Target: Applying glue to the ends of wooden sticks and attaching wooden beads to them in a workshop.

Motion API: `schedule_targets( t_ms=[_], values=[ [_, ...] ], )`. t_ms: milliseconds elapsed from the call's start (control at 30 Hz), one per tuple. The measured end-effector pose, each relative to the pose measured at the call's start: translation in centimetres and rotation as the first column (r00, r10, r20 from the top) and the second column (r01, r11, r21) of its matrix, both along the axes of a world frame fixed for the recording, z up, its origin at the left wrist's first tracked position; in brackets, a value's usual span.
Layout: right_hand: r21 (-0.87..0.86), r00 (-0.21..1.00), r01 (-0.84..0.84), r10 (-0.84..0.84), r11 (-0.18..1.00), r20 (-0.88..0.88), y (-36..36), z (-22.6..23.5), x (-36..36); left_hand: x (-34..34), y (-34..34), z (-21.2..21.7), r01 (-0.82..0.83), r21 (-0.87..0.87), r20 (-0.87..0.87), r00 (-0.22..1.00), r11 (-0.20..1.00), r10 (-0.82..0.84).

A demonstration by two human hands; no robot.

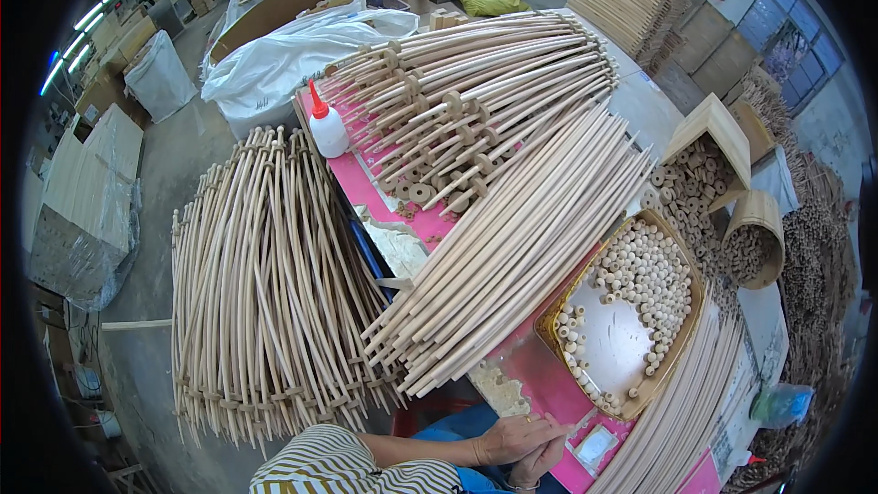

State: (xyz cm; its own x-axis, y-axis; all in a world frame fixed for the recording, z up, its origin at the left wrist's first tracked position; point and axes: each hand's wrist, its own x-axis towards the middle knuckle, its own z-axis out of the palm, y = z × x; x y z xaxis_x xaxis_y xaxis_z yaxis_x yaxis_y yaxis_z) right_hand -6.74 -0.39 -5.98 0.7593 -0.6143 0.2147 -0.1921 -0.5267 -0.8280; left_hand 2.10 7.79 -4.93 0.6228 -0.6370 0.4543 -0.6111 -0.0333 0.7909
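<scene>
My left hand (510, 440) and my right hand (541, 463) are close together at the pink table edge (528, 361), low in the picture. Their fingers are bent inward and meet, and whatever lies between them is too small or hidden to make out. Just right of the fingertips is a small white rectangular dish (596, 446). Beyond the hands, a yellow-rimmed tray (546, 329) holds many round wooden beads (645, 274). A bundle of bare wooden rods (512, 256) lies slantwise across the table, left of the tray.
More rods (681, 393) lie at the right. Rods with wooden discs (485, 82) are piled at the back, beside a white glue bottle (328, 128) with a red cap. A large stack of rods (265, 284) stands left. Wooden rings (690, 178) spill from a box (718, 133) at the right.
</scene>
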Motion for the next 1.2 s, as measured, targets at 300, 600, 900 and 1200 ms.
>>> schedule_targets(
  t_ms=[300, 600, 900, 1200],
  values=[
    [0.01, 1.0, -0.005, 0.005, 1.0, -0.012, -0.3, 1.1, 0.3, 0.0, -0.2, -0.8, -0.009, -0.028, 0.055, 0.998, 1.0, 0.01],
    [-0.173, 0.998, -0.055, 0.056, 0.983, 0.0, -0.9, 5.5, -0.9, -0.2, 0.8, 0.2, 0.122, -0.048, -0.271, 0.954, 0.991, -0.131],
    [0.012, 0.979, -0.201, 0.201, 0.979, 0.032, -2.3, 8.4, -2.6, -1.4, 1.9, 4.3, 0.308, -0.198, -0.637, 0.681, 0.931, -0.361],
    [0.109, 0.95, 0.302, -0.309, 0.947, 0.05, -8.5, 7.9, -9.6, 4.9, -2.7, 9.0, 0.532, 0.056, -0.424, 0.779, 0.845, -0.462]
  ],
)
